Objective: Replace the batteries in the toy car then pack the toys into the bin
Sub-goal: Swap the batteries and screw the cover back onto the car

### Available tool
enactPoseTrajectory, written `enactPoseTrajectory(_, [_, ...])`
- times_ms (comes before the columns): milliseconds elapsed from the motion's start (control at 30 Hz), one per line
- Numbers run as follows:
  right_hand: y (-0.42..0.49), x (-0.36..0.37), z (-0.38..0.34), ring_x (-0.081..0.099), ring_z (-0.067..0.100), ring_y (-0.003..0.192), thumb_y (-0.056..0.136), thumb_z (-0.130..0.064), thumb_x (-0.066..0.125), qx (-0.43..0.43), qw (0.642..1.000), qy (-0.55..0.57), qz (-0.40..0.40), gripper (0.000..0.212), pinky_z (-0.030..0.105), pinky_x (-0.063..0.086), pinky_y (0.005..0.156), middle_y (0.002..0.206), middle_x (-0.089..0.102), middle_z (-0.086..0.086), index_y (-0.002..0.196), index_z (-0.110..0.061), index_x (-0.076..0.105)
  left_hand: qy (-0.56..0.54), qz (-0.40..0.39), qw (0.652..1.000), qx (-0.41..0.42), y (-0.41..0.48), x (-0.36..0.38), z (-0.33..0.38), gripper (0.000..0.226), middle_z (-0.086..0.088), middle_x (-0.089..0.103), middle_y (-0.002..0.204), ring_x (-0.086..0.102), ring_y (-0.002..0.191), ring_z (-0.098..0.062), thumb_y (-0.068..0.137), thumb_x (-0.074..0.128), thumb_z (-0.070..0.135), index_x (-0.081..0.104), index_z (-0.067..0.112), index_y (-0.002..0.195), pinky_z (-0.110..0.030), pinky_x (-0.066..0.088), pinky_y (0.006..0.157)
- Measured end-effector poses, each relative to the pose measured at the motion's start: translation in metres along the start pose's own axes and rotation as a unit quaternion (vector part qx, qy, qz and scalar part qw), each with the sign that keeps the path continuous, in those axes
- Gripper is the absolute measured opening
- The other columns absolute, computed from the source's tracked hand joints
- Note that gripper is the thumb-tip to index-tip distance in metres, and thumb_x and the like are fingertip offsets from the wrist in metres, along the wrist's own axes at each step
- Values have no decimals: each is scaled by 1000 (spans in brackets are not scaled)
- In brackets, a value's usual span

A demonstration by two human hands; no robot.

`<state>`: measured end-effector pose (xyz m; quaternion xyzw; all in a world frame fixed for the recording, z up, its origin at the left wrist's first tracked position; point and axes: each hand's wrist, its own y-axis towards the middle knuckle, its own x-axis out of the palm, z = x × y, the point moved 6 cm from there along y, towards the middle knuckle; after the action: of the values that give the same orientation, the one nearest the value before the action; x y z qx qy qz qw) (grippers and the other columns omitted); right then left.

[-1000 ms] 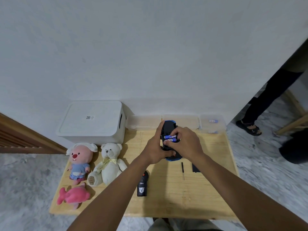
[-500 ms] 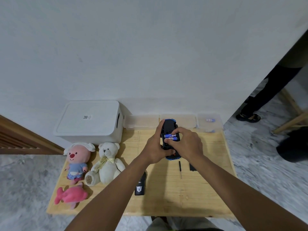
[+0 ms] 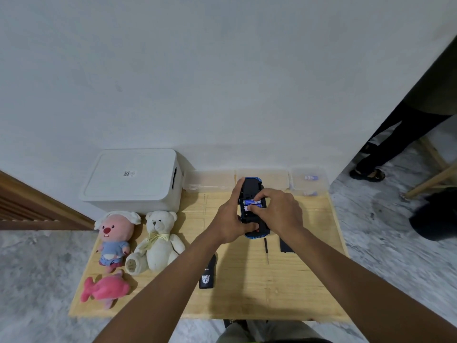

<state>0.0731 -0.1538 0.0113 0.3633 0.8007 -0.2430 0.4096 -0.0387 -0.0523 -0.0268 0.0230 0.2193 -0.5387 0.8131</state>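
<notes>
While the left hand grips the upturned toy car above the surface, its long axis pointing away toward the wall, the right hand fingers press blue batteries into its underside

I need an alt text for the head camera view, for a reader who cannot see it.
Two bare hands hold an upturned toy car above a wooden table; the right hand presses blue batteries into it while the left hand steadies it. Three plush toys and a closed white bin sit left.
</notes>
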Motion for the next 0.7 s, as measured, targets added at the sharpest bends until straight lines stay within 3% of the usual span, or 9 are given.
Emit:
enactPoseTrajectory(233, [2,0,-6,62,14,75,74,-53,77,-27,999,-20,-32,28,27,37,57,83,65,-14,89,-33,64,15,-15,1000,0,-1,-2,-4,127,5,61,136,71,103,-10,80,84,7,-5,48,160,-23,60,84])
enactPoseTrajectory(500, [4,6,-9,62,17,75,76,-54,75,-36,998,-37,-46,31,29,44,60,84,64,-11,86,-30,58,4,-20,1000,-7,-3,-4,-9,126,6,60,136,71,104,-12,79,84,7,-3,50,159,-27,61,86])
enactPoseTrajectory(600, [8,4,-12,61,17,77,79,-53,69,-50,995,-70,-50,28,30,45,61,84,60,-10,86,-29,56,4,-27,999,-17,-3,-8,-11,126,8,60,136,71,105,-14,78,85,8,-2,54,158,-37,61,89])
enactPoseTrajectory(700, [9,7,-16,60,19,76,90,-42,55,-55,994,-70,-57,18,32,45,61,83,60,-6,87,-24,54,4,-34,999,-21,0,-6,-8,128,10,60,135,71,103,-13,78,85,9,-3,55,157,-36,61,90])
